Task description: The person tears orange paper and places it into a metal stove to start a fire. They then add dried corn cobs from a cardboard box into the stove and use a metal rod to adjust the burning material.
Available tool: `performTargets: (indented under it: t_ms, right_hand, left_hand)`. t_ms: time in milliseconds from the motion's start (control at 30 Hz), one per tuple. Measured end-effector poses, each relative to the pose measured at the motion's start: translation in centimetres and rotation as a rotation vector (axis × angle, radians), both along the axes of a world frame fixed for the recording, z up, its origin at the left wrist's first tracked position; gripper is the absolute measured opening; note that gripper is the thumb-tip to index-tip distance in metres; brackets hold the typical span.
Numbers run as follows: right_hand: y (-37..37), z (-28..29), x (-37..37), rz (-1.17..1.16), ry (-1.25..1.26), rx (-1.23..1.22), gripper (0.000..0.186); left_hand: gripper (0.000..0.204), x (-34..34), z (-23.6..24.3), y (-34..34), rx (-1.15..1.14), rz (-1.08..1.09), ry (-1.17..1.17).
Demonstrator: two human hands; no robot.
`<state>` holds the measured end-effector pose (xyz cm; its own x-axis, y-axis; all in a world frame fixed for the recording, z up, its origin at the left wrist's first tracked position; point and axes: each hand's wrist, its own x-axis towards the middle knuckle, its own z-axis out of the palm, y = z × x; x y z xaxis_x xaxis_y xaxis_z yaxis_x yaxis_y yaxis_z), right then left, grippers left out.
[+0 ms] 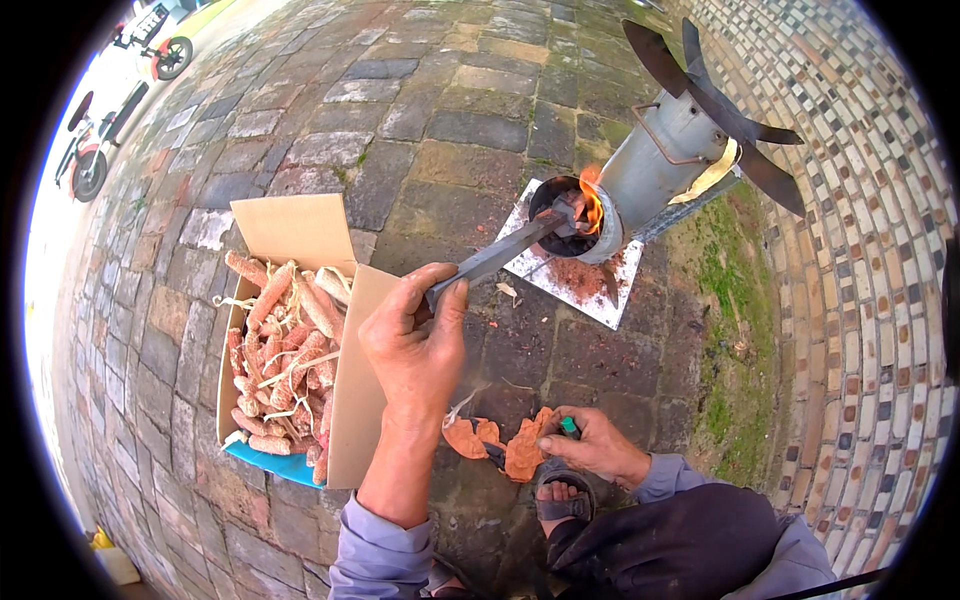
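The left hand (415, 345), at frame centre, has its fingers wrapped around long metal tongs (500, 255), whose tips reach up-right into the burning mouth of a small metal stove (640, 175). Keeping the tongs level and the hand back from the flame (592, 205) seems wise. The right hand (590, 445), lower centre, closes its fingers on a small green lighter (568, 426) beside orange scraps (520, 450). A cardboard box of corn cobs (285, 350) sits close at left.

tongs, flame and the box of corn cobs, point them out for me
tongs (500, 252), head view, middle of the dark metal shaft
flame (592, 205), head view, orange fire at the stove mouth
box of corn cobs (295, 230), head view, bare upper cardboard flap
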<state>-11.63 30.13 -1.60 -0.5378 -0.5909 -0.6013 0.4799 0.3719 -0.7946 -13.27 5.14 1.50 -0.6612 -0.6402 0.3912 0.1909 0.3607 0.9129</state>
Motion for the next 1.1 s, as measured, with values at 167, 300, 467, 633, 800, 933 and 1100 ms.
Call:
performTargets:
  t_ms: [167, 300, 467, 633, 800, 933, 1100]
  right_hand:
    - [0.0, -0.3, 0.0, 0.004, 0.004, 0.008, 0.024]
    - [0.0, -0.3, -0.1, 0.010, -0.003, 0.016, 0.024]
    - [-0.2, 0.0, -0.1, 0.015, 0.002, 0.030, 0.025]
    - [-0.2, -0.3, 0.2, 0.031, -0.006, 0.049, 0.025]
    - [-0.5, 0.3, 0.0, 0.009, -0.022, 0.046, 0.020]
    - [-0.5, 0.1, 0.1, 0.010, -0.026, 0.033, 0.019]
    - [-0.7, 0.5, 0.0, -0.006, -0.077, 0.030, 0.018]
  left_hand:
    - [0.017, -1.4, 0.1, 0.9, 0.002, -0.102, -0.029]
    - [0.017, -3.3, 0.0, 1.7, 0.041, -0.139, 0.008]
    - [0.017, -4.9, 1.3, 2.3, -0.044, -0.144, 0.011]
    - [0.017, -5.9, 1.3, 2.7, -0.089, -0.169, 0.024]
    - [0.016, -6.2, 1.3, 3.0, -0.082, -0.153, 0.049]
    - [0.015, -5.3, 0.6, 3.1, -0.010, -0.151, 0.008]
    - [0.016, -4.4, 0.8, 2.7, -0.018, -0.165, 0.004]
